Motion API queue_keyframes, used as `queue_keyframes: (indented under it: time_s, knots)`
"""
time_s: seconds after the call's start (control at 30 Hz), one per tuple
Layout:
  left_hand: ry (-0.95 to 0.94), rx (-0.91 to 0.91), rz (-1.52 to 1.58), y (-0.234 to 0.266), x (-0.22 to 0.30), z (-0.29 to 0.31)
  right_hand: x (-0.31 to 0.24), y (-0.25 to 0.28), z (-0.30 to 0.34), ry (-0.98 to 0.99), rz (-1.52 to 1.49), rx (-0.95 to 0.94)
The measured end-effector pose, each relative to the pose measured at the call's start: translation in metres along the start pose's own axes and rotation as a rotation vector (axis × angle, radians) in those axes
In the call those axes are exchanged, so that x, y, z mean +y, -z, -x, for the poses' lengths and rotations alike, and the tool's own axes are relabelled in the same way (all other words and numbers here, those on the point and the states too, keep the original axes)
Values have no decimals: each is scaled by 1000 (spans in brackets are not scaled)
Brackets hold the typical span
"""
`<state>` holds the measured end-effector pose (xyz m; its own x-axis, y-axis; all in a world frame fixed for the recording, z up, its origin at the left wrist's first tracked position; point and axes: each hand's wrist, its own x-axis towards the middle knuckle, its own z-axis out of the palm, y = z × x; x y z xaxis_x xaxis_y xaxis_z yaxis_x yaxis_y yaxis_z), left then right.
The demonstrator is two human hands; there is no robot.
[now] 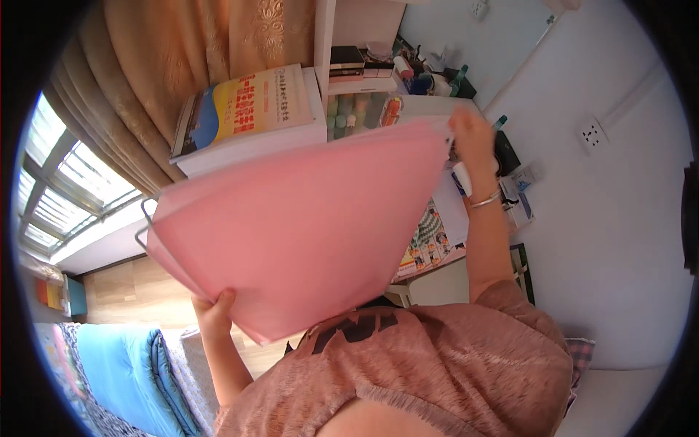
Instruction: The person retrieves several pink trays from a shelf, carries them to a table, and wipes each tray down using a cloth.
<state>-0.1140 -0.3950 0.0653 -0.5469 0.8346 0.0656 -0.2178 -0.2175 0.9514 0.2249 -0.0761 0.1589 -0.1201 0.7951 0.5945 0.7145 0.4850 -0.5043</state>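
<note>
Currently holding aloft a pink panel, partly in front of a desk's near edge, pinching the panel's lower left edge in the left hand, gripping its upper right corner in curled fingers of the right hand.

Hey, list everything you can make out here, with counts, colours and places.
Flat item: 1, pink, centre, kind unclear
Wire: 1, grey, at its left edge
Curtain: 1, tan, upper left
Window: 1, bright, far left
Book: 1, multicoloured, upper left, beside the curtain
Small items: many, mixed, upper middle
Wall: 1, pale, right
Socket: at least 1, white, on the wall
Printed sheet: 1, multicoloured, right of centre
Quilt: 1, blue, lower left
Floor: 1, light brown, lower left
Cushion: 1, dark check, lower right
Shirt: 1, brownish pink, bottom
Bracelet: 1, silver, right wrist
Left grip: 1, bare, on the flat item's lower left edge
Right grip: 1, bare, at its upper right corner
</note>
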Motion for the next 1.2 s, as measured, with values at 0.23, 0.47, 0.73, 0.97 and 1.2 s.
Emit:
queue_keyframes:
  time_s: [0.23,0.47,0.73,0.97,1.2]
  knots:
    - [111,98,-8,8,-9,17,113,-124,42,-403,-173,-516]
    - [127,32,-112,-20,-14,17,153,-223,-28,-681,-584,-335]
    - [147,-2,-168,-36,-13,21,172,-259,-46,-540,-448,-510]
    - [140,48,-89,-32,-14,23,170,-178,6,-468,-272,-854]
    - [140,-18,-130,12,-21,34,133,-108,204,-181,552,-806]
